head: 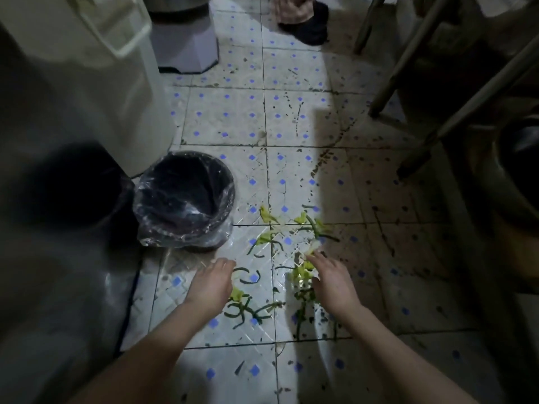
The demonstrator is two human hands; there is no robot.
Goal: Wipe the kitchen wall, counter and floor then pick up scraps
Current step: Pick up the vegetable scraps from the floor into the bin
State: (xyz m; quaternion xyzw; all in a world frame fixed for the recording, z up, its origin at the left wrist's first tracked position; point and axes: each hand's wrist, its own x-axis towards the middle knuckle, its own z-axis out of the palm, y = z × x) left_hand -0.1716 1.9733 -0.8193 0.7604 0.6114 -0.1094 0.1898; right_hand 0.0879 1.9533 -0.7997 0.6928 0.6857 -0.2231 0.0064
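Green and yellow vegetable scraps lie scattered over the white floor tiles with blue dots. My left hand hovers low over the left side of the scraps, palm down, fingers loosely together, with nothing seen in it. My right hand reaches into the right side of the pile, its fingertips touching yellow-green leaf pieces; whether it grips them I cannot tell. A small dark bin lined with a clear plastic bag stands on the floor just left of the scraps.
A tall pale appliance fills the left side. A grey stand sits at the back. Metal stool or table legs rise at the right, beside a dark pot. Dark dirt specks cover the tiles on the right.
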